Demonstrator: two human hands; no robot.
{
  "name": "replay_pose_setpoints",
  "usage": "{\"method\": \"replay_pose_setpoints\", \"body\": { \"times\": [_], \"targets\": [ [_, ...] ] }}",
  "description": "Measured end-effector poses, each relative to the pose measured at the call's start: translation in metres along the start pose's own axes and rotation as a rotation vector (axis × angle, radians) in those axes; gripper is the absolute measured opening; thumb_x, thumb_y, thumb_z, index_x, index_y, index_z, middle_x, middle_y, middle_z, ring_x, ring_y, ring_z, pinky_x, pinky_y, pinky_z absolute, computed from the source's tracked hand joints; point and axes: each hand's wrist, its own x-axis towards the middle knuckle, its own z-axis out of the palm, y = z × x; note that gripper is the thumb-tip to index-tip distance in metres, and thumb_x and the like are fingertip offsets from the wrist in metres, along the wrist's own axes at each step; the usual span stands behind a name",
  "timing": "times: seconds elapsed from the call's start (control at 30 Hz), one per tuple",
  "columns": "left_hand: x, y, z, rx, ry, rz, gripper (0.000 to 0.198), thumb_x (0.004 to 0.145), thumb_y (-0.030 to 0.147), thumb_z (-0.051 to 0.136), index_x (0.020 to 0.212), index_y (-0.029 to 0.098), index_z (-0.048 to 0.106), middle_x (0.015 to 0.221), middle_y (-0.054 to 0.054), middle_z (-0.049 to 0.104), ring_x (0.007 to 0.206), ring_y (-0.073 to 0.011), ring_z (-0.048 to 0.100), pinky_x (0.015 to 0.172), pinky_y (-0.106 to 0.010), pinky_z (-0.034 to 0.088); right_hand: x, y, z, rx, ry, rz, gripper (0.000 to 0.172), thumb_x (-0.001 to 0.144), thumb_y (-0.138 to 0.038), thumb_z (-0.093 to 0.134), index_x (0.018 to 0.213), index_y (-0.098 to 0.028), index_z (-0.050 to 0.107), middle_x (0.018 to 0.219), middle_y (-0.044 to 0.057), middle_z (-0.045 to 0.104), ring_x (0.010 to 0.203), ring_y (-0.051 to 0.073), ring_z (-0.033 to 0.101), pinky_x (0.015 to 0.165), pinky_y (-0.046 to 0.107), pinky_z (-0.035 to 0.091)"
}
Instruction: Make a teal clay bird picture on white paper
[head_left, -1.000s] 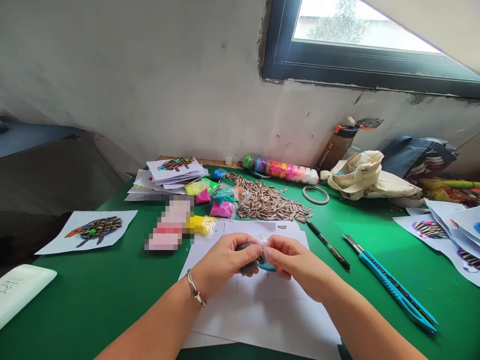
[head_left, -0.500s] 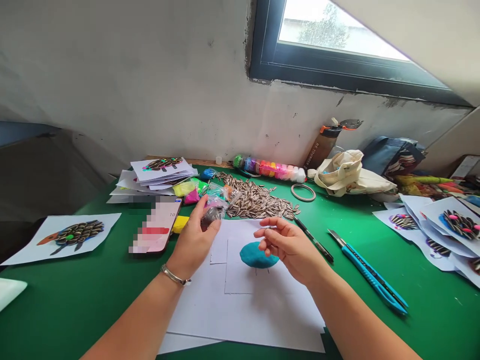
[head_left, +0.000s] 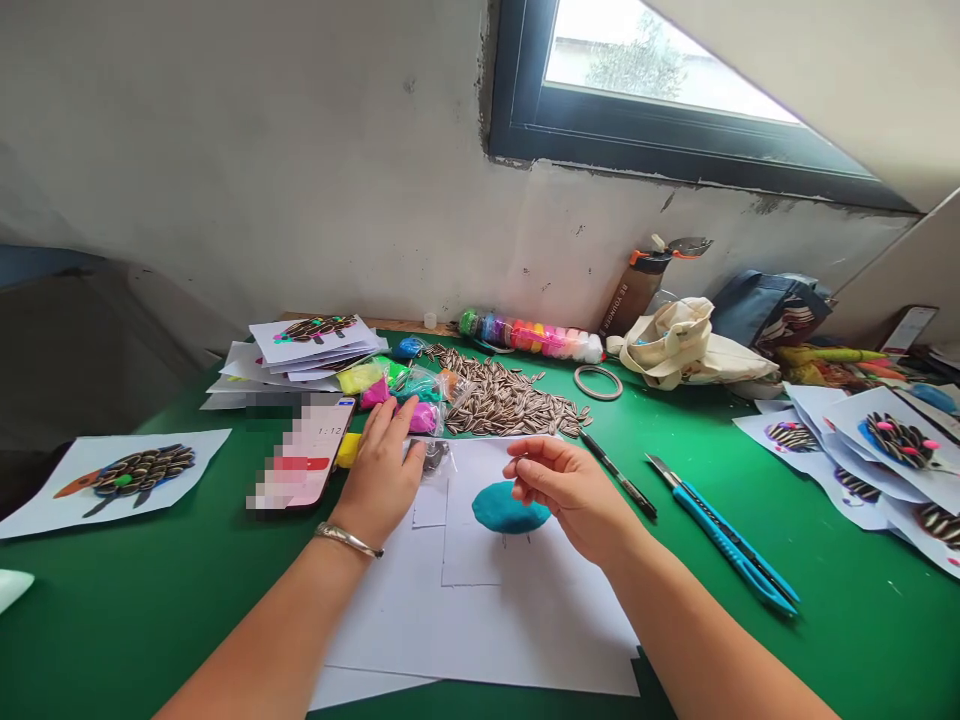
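My left hand (head_left: 384, 468) lies open, palm down, with its fingers stretched towards the bagged modelling clay. Beside its thumb rests a clear bag of dark grey clay (head_left: 433, 457); whether they touch is hard to tell. Over the white paper (head_left: 465, 630), my right hand (head_left: 559, 485) is closed in a pinch, and a tiny dark bit seems to show at its fingertips, too small to name. Just below those fingers a flattened blue clay oval (head_left: 508, 508) sits on a smaller paper, with short pen lines drawn under it.
A pile of striped sunflower seeds (head_left: 510, 395) spreads behind the paper. To the right lie a black pen (head_left: 619, 475) and a blue craft knife (head_left: 724, 535) with its blade out. A phone (head_left: 304, 455) and a seed picture (head_left: 124, 475) are on the left.
My left hand has let go of the grey clay bag, which now lies on the paper's back edge, and has turned palm down. My right hand's fingertips have drawn together.
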Motion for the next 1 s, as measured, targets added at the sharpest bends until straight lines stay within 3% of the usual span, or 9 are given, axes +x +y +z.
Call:
{"method": "replay_pose_setpoints", "body": {
  "times": [0.17, 0.27, 0.37, 0.5, 0.6, 0.67, 0.73, 0.83, 1.0],
  "targets": [
    [-0.003, 0.002, -0.002, 0.036, 0.072, 0.185, 0.044, 0.091, 0.031, 0.046, 0.131, 0.016, 0.056, 0.142, -0.012, 0.048, 0.136, -0.0286, 0.036, 0.113, -0.045, 0.031, 0.001, 0.004, -0.002, -0.056, -0.017, -0.035, 0.023, 0.078, -0.037, 0.070, 0.080, -0.015, 0.066, 0.064, 0.000, 0.061, 0.053, 0.009, 0.050, 0.053, 0.023, 0.037],
    [-0.007, 0.003, -0.001, 0.113, -0.097, 0.312, 0.043, 0.088, 0.031, 0.053, 0.129, 0.019, 0.057, 0.139, -0.010, 0.053, 0.135, -0.0311, 0.037, 0.111, -0.052, 0.031, 0.002, 0.005, -0.003, -0.073, -0.002, -0.061, 0.021, 0.078, -0.035, 0.071, 0.078, -0.015, 0.066, 0.062, -0.001, 0.059, 0.054, 0.008, 0.048, 0.053, 0.023, 0.036],
    [-0.007, -0.001, 0.003, 0.243, -0.231, 0.299, 0.039, 0.086, 0.026, 0.055, 0.125, 0.021, 0.061, 0.133, -0.010, 0.058, 0.133, -0.0358, 0.039, 0.108, -0.063, 0.028, 0.002, 0.005, -0.002, -0.054, 0.006, -0.042, 0.022, 0.076, -0.034, 0.072, 0.087, -0.015, 0.067, 0.072, 0.002, 0.066, 0.059, 0.011, 0.055, 0.057, 0.024, 0.040],
    [-0.003, -0.004, 0.004, 0.249, -0.071, 0.237, 0.034, 0.088, 0.023, 0.051, 0.118, 0.017, 0.066, 0.131, -0.012, 0.059, 0.132, -0.0381, 0.039, 0.106, -0.064, 0.030, 0.002, 0.006, 0.000, -0.053, -0.001, -0.027, 0.025, 0.077, -0.038, 0.070, 0.085, -0.015, 0.067, 0.072, 0.003, 0.067, 0.057, 0.011, 0.055, 0.056, 0.025, 0.040],
    [-0.005, 0.003, -0.001, 0.028, 0.067, 0.268, 0.034, 0.090, 0.028, 0.050, 0.115, 0.013, 0.067, 0.128, -0.014, 0.061, 0.129, -0.0328, 0.044, 0.108, -0.052, 0.036, 0.002, 0.008, 0.000, -0.102, 0.013, -0.053, 0.024, 0.080, -0.040, 0.068, 0.078, -0.016, 0.067, 0.065, 0.000, 0.062, 0.053, 0.009, 0.049, 0.053, 0.023, 0.037],
    [-0.012, 0.014, -0.005, -0.184, 0.058, 0.255, 0.034, 0.090, 0.033, 0.052, 0.112, 0.014, 0.069, 0.121, -0.012, 0.066, 0.120, -0.0276, 0.053, 0.106, -0.045, 0.039, 0.002, 0.008, 0.000, -0.140, 0.049, -0.100, 0.022, 0.079, -0.038, 0.069, 0.078, -0.016, 0.069, 0.067, 0.000, 0.060, 0.056, 0.008, 0.048, 0.054, 0.023, 0.037],
    [-0.021, 0.027, -0.010, -0.382, -0.064, 0.125, 0.034, 0.087, 0.039, 0.057, 0.109, 0.016, 0.070, 0.114, -0.010, 0.069, 0.110, -0.0261, 0.060, 0.100, -0.042, 0.045, 0.001, 0.009, 0.002, -0.168, 0.076, -0.150, 0.019, 0.078, -0.035, 0.071, 0.083, -0.017, 0.071, 0.073, 0.000, 0.061, 0.062, 0.010, 0.050, 0.058, 0.023, 0.040],
    [-0.032, 0.045, -0.014, -0.740, -0.388, -0.129, 0.043, 0.084, 0.046, 0.062, 0.114, 0.017, 0.067, 0.110, -0.010, 0.069, 0.095, -0.0237, 0.064, 0.081, -0.036, 0.052, -0.005, 0.011, 0.007, -0.230, 0.059, -0.249, 0.022, 0.078, -0.029, 0.070, 0.098, -0.021, 0.068, 0.082, 0.001, 0.063, 0.072, 0.014, 0.056, 0.065, 0.027, 0.045],
    [-0.037, 0.055, -0.013, -1.071, -0.655, -0.254, 0.032, 0.083, 0.044, 0.066, 0.101, 0.019, 0.072, 0.089, -0.005, 0.068, 0.079, -0.0158, 0.058, 0.073, -0.028, 0.049, -0.014, 0.016, 0.017, -0.660, 0.009, -0.615, 0.012, 0.085, -0.015, 0.058, 0.090, -0.022, 0.067, 0.081, 0.002, 0.062, 0.073, 0.014, 0.055, 0.067, 0.029, 0.046]
  ]
}}
